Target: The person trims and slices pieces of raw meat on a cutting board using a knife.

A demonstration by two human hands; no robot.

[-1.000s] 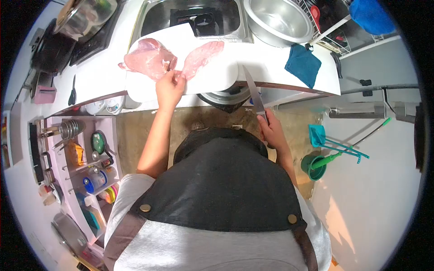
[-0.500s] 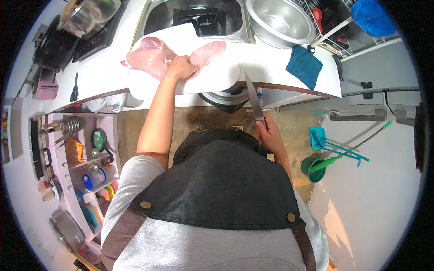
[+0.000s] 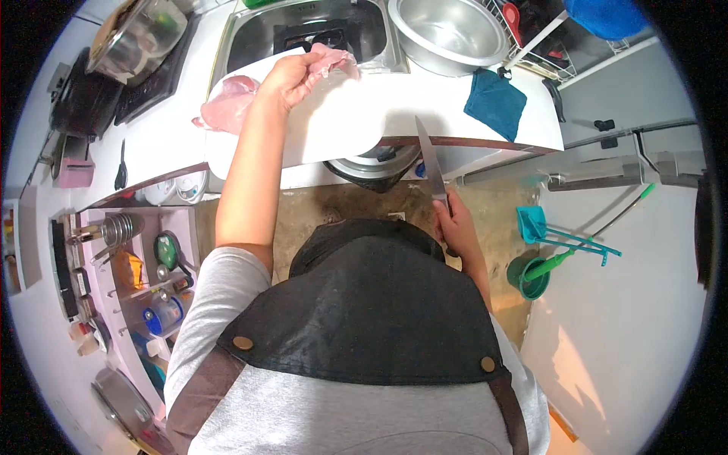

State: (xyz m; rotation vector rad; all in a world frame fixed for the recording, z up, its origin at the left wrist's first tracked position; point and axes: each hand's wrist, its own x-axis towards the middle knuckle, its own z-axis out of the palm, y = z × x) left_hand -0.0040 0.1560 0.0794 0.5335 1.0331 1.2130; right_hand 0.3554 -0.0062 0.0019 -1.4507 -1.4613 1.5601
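**Pink Meat Pinched in One Hand, Knife in the Other**

The left hand [image 3: 288, 82] is closed around one end of a slim cut of raw meat [image 3: 332, 61], fingers folded over it, while the free end juts out to the right of the knuckles. The cut is pale pink, moist-looking and soft, its outline uneven and slightly ruffled, with lighter, whitish patches toward the free end. It appears at the far side of the white cutting board [image 3: 326, 125], by the near rim of the sink [image 3: 249, 42]; it may be raised clear of the board, though the overhead angle and bright glare make that hard to confirm.

Left of the left hand, partly hidden by the wrist and forearm, a larger piece of meat [image 3: 226, 108] rests on the board. It is thick and rounded, a smooth, fleshy pink, narrowing to a small tip at its left end.

The right hand [image 3: 457, 227] is wrapped around the handle of a long knife [image 3: 431, 159], well apart from the meat. The bare metal blade points away from the body, its tip near the front edge of the white surface [image 3: 432, 98].

Beyond the right hand, a dark teal cloth [image 3: 495, 105] lies on the surface, with a wide silver basin [image 3: 455, 34] just behind it, to the right of the sink.
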